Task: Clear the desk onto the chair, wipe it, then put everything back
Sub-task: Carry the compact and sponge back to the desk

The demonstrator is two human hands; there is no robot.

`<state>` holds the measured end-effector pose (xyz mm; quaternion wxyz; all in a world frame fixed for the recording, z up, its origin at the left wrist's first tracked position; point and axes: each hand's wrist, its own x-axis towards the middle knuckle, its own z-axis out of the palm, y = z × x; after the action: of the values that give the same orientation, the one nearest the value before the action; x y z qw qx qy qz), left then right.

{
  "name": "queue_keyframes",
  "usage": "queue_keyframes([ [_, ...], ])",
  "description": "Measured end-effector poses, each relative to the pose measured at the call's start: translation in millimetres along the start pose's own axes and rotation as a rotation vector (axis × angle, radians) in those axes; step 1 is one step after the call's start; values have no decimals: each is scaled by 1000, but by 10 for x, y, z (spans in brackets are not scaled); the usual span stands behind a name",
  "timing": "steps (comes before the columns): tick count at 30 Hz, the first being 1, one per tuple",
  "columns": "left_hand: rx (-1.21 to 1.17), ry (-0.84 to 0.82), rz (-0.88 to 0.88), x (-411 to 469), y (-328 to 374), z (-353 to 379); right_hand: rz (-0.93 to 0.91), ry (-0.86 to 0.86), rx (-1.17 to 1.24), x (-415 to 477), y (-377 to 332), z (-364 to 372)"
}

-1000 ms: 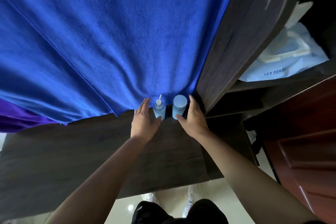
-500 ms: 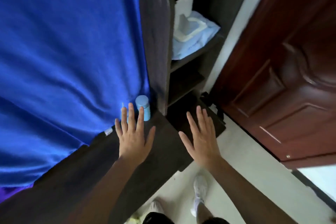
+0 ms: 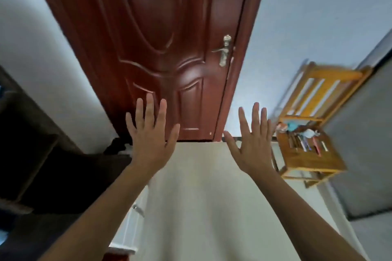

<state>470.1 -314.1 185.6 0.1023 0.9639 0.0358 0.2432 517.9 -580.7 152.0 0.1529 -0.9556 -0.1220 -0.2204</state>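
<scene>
While both hands hover bare in front of the camera, the frame's left edge is filled by dark furniture (image 3: 42,154), too shadowed to make out in detail, with a white wall (image 3: 31,48) above it. Left of centre, the left hand (image 3: 151,140) is held up flat, back toward the camera, fingers straight and slightly spread, thumb out to the right, holding nothing. Behind it, a reddish-brown panelled door (image 3: 159,38) fills the upper middle, with a brass lever handle (image 3: 223,50) on its right side. Pale floor (image 3: 201,197) runs from the door's foot to the bottom edge between the two forearms. Right of centre, the right hand (image 3: 254,146) mirrors the other: palm away, fingers straight and fanned wide, empty. At the right of the frame, well apart from both hands, stands a light wooden chair (image 3: 314,161) with a slatted back. Its seat bears a cluster of small things (image 3: 303,140), among them pen-like sticks and something pale blue. Blur smears them, so any labels or writing cannot be read. A grey surface (image 3: 364,144) fills the far right edge.
</scene>
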Motion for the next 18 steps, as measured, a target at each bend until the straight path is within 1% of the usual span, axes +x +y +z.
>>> queue_keyframes([
  [4, -40, -36, 164, 307, 1510, 460, 177, 59, -39, -91, 1377, -541],
  [7, -94, -84, 250, 457, 2585, 823, 281, 84, -103, -147, 2348, -906],
  [10, -158, -148, 299, 629, 3450, 1097, 371, 75, -125, -168, 3150, -1190],
  [14, -218, -197, 357, 839, 4147, 1410, 467, 28, -137, -91, 3923, -1335],
  [18, -180, -252, 403, 1157, 4502, 1848, 556, 10, -69, 176, 4468, -1167],
])
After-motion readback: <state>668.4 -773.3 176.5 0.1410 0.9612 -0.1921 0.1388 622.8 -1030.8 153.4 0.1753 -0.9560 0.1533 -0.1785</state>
